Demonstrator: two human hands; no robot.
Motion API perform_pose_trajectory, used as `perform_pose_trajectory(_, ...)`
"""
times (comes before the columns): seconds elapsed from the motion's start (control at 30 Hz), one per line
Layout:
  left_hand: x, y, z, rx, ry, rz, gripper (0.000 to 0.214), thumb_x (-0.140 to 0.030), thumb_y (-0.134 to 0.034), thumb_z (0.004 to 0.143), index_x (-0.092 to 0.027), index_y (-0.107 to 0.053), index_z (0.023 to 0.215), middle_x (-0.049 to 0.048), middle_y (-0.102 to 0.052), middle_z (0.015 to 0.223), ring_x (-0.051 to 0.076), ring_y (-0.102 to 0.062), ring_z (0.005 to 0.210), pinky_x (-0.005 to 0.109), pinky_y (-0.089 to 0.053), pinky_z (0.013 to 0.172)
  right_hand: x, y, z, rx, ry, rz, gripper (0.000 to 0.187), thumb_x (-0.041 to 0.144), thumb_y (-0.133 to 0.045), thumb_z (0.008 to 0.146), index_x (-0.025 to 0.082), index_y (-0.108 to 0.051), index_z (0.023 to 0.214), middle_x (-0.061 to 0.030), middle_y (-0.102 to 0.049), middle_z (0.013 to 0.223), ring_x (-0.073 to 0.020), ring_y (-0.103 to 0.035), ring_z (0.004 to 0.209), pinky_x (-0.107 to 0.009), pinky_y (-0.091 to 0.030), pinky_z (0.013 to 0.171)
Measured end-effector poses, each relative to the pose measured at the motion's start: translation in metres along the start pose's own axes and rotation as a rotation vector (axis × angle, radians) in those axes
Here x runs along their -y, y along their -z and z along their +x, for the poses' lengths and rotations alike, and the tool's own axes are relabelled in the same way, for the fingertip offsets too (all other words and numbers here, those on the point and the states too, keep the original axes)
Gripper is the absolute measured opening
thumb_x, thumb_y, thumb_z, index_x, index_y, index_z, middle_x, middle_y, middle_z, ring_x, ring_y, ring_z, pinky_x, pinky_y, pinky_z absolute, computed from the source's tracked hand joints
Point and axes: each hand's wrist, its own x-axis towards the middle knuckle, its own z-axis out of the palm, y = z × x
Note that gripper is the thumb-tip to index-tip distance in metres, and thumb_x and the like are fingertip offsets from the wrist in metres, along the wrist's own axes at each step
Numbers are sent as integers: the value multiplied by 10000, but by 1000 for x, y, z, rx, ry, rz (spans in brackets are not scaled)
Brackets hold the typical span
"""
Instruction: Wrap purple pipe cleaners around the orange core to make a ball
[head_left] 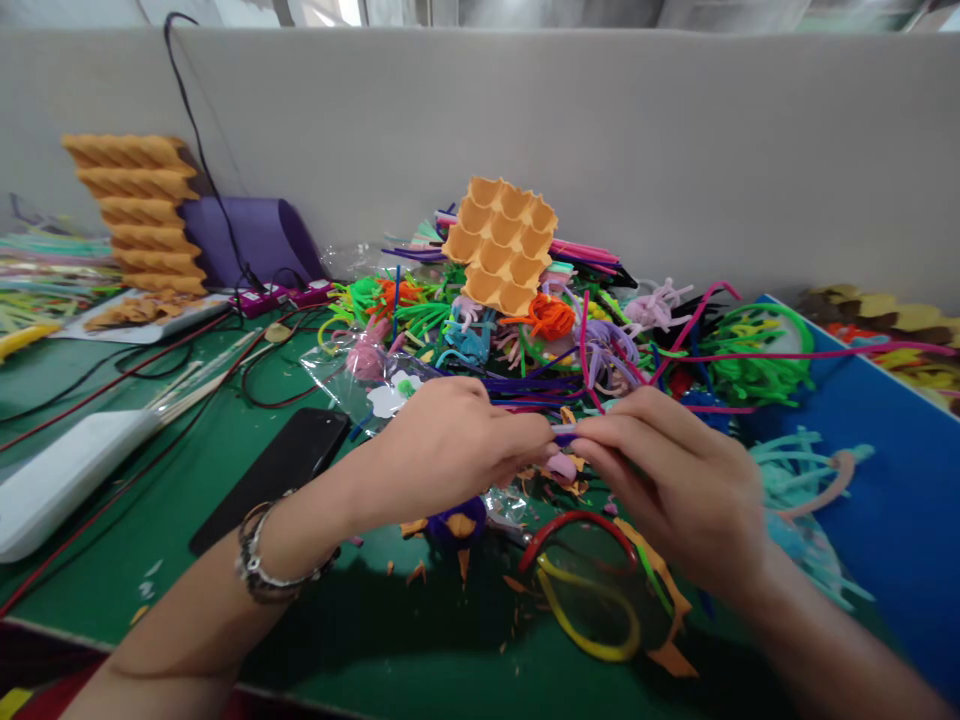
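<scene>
Between the fingertips of both hands is a short length of fuzzy stem, lilac with dark purple, that looks like pipe cleaner (564,436). My left hand (450,440), with a bracelet on its wrist, pinches one end of it. The other end is pinched by my right hand (675,480). Just under the fingers shows a small lilac-pink piece (561,467). On the table below lie scissors with one red and one yellow handle (589,640), plus a purple fuzzy ball (454,524) with orange bits on it.
Behind my hands are heaped pipe cleaner bundles (469,335) and an orange egg-crate foam piece (504,245). A black phone (274,475), a white device (71,485) and cables lie left on the green table (360,640). A blue board (892,500) is at right.
</scene>
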Motion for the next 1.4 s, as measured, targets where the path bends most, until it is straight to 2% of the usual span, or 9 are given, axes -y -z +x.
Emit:
perform_pose_trajectory(0.13,-2,0,0,-31,-49,54,396,-217,-304,937,-177,-463,576,-62,-510,436,89,-389,414,243,-235,484,-2,2,7,235,-243,541,286,175,-433,888,181,-495,608,30,-491,570,-76,-485,514,-170,-402,476)
perform_pose_trajectory(0.2,0,1,0,23,-18,-81,373,-225,-321,936,-179,-501,612,-63,-559,466,79,-457,442,227,-263,495,-5,4,8,302,-247,662,290,180,-412,899,178,-496,622,26,-518,587,-75,-506,539,-161,-419,499)
perform_pose_trajectory(0.4,8,9,0,293,82,-719,326,-217,-316,943,-158,-568,745,-29,-635,507,59,-583,485,128,-425,578,-8,10,1,229,77,274,187,159,-416,897,172,-602,892,-27,-615,737,-99,-575,655,-174,-427,547)
perform_pose_trajectory(0.73,13,0,1,454,247,-1160,355,-373,-347,933,-151,-536,730,-54,-518,372,66,-498,367,129,-417,465,-8,9,-8,72,274,-147,254,134,-398,890,207,-616,998,-4,-664,691,-125,-599,611,-252,-410,542)
perform_pose_trajectory(0.87,11,2,1,445,217,-1072,311,-254,-320,938,-155,-530,732,-59,-512,383,65,-493,382,123,-404,465,-11,9,-9,81,316,-112,213,129,-431,877,168,-604,994,-24,-651,703,-134,-588,627,-263,-399,540)
perform_pose_trajectory(0.97,6,4,1,396,152,-872,310,-231,-318,934,-158,-537,727,-52,-540,432,63,-509,428,125,-387,490,-6,7,-6,94,249,15,185,173,-436,875,186,-597,785,-12,-590,607,-126,-532,552,-257,-372,506)
perform_pose_trajectory(1.2,-7,-1,-3,139,-117,-273,271,-106,-380,871,-173,-440,616,-53,-533,527,87,-437,482,229,-314,553,14,1,5,209,-291,656,372,132,-342,845,204,-258,491,60,-293,414,-62,-304,365,-188,-271,351)
perform_pose_trajectory(1.3,-6,2,-3,139,-33,-356,292,-142,-369,900,-174,-433,617,-56,-555,513,77,-456,462,216,-335,558,12,2,3,88,-296,534,248,136,-441,840,203,-465,602,48,-508,500,-74,-466,427,-172,-347,376)
perform_pose_trajectory(1.4,-4,6,-1,249,87,-655,328,-239,-313,944,-172,-476,668,-45,-594,517,70,-551,499,165,-404,584,6,6,-5,-110,-70,175,137,111,-547,810,211,-564,902,13,-645,698,-99,-577,578,-181,-437,495)
